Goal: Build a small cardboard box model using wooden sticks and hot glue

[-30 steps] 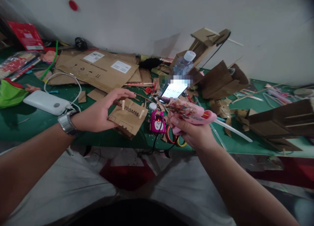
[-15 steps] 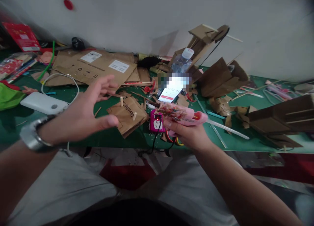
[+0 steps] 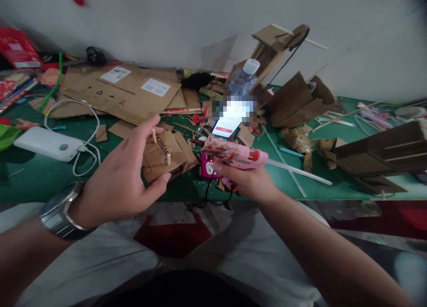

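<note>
My right hand [image 3: 248,175] is wrapped round a pink hot glue gun [image 3: 230,155], whose dark nozzle points left toward the cardboard. A clear glue stick [image 3: 298,171] juts from its back end. My left hand [image 3: 125,171], with a metal-banded watch at the wrist, has its thumb and fingers apart around the left side of a cardboard piece [image 3: 156,164]. Whether it touches the cardboard I cannot tell. Two short wooden pegs [image 3: 168,159] stand up from that piece. Just below the gun sits a magenta socket box [image 3: 207,168] with a red light.
Behind my hands are a lit phone [image 3: 223,128], a water bottle [image 3: 245,78] and a large flattened carton [image 3: 122,93]. A white power bank [image 3: 48,144] with a cable lies left. Cardboard constructions [image 3: 383,149] stand right on the green table [image 3: 253,191].
My left hand has come down and right, closer to the pegged cardboard. The glue gun in my right hand has shifted slightly left. The whole view has moved a little.
</note>
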Demonstrator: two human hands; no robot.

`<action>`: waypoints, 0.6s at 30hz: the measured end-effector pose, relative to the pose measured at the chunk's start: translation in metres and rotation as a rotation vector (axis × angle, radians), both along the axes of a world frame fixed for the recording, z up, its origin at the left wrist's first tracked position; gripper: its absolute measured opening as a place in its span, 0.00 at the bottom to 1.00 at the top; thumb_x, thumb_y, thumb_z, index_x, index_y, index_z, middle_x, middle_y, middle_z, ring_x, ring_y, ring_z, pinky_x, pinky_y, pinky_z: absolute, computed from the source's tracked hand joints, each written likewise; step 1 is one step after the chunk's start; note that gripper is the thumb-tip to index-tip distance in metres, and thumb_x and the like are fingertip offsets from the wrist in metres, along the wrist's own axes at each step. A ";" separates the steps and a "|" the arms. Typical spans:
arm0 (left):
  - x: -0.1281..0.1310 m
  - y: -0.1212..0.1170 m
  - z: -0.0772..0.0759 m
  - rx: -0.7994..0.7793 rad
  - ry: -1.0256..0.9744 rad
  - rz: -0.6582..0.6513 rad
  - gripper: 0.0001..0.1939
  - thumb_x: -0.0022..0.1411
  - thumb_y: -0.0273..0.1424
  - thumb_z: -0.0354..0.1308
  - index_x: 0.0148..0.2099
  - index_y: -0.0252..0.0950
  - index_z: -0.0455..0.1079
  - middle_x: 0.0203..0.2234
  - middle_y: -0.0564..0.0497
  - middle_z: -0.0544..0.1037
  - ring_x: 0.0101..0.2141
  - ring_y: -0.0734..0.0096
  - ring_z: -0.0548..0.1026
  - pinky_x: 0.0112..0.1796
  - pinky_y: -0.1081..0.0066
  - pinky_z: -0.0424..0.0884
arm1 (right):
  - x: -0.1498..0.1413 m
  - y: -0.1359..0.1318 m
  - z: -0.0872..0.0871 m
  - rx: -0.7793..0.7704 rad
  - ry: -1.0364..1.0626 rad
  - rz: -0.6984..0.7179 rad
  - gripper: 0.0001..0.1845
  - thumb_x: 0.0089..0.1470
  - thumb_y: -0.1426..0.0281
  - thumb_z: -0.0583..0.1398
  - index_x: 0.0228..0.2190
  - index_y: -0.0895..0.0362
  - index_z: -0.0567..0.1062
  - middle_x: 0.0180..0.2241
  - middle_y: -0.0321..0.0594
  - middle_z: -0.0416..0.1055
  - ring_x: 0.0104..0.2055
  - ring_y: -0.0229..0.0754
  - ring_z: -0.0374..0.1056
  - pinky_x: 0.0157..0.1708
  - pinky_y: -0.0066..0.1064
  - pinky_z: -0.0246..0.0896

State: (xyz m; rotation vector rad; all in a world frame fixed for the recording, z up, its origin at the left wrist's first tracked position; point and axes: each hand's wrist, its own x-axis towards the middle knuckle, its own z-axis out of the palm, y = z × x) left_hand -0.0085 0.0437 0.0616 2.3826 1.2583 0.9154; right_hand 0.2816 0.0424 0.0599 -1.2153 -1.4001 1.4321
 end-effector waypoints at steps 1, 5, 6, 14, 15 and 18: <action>0.000 0.000 0.000 -0.001 0.003 -0.009 0.52 0.61 0.37 0.68 0.81 0.52 0.47 0.68 0.42 0.71 0.65 0.31 0.74 0.63 0.30 0.75 | -0.001 0.000 -0.001 -0.005 -0.003 -0.005 0.27 0.54 0.59 0.76 0.54 0.53 0.85 0.39 0.41 0.84 0.28 0.39 0.73 0.19 0.27 0.66; -0.002 0.000 -0.001 -0.022 0.017 -0.005 0.53 0.61 0.38 0.67 0.82 0.49 0.45 0.68 0.41 0.72 0.63 0.34 0.76 0.62 0.34 0.77 | -0.004 0.001 -0.007 0.015 -0.034 -0.024 0.24 0.54 0.58 0.76 0.52 0.50 0.86 0.42 0.41 0.85 0.40 0.48 0.80 0.30 0.34 0.79; -0.003 0.000 -0.001 -0.023 0.018 -0.004 0.53 0.61 0.38 0.66 0.82 0.48 0.45 0.68 0.40 0.72 0.63 0.35 0.76 0.61 0.36 0.78 | -0.005 0.002 -0.008 0.019 -0.040 -0.023 0.23 0.54 0.58 0.76 0.51 0.49 0.87 0.41 0.40 0.85 0.42 0.50 0.81 0.32 0.35 0.81; -0.005 0.002 -0.003 -0.029 -0.003 -0.034 0.52 0.61 0.35 0.66 0.81 0.45 0.46 0.68 0.38 0.71 0.65 0.40 0.75 0.65 0.37 0.74 | -0.009 0.002 -0.012 0.001 -0.020 0.003 0.23 0.55 0.60 0.75 0.53 0.48 0.86 0.39 0.39 0.85 0.49 0.54 0.82 0.41 0.42 0.85; -0.005 0.002 -0.003 -0.025 -0.003 -0.036 0.52 0.61 0.35 0.65 0.81 0.45 0.46 0.67 0.38 0.71 0.64 0.39 0.74 0.65 0.37 0.73 | -0.010 0.002 -0.012 -0.007 -0.016 0.000 0.23 0.55 0.59 0.75 0.53 0.47 0.86 0.39 0.39 0.85 0.49 0.54 0.82 0.41 0.42 0.85; -0.005 0.003 -0.003 -0.024 -0.009 -0.046 0.52 0.61 0.35 0.65 0.81 0.45 0.46 0.67 0.37 0.71 0.64 0.39 0.74 0.64 0.36 0.73 | -0.011 0.002 -0.013 -0.027 0.004 -0.001 0.23 0.55 0.59 0.75 0.52 0.47 0.86 0.39 0.39 0.86 0.50 0.55 0.82 0.42 0.43 0.85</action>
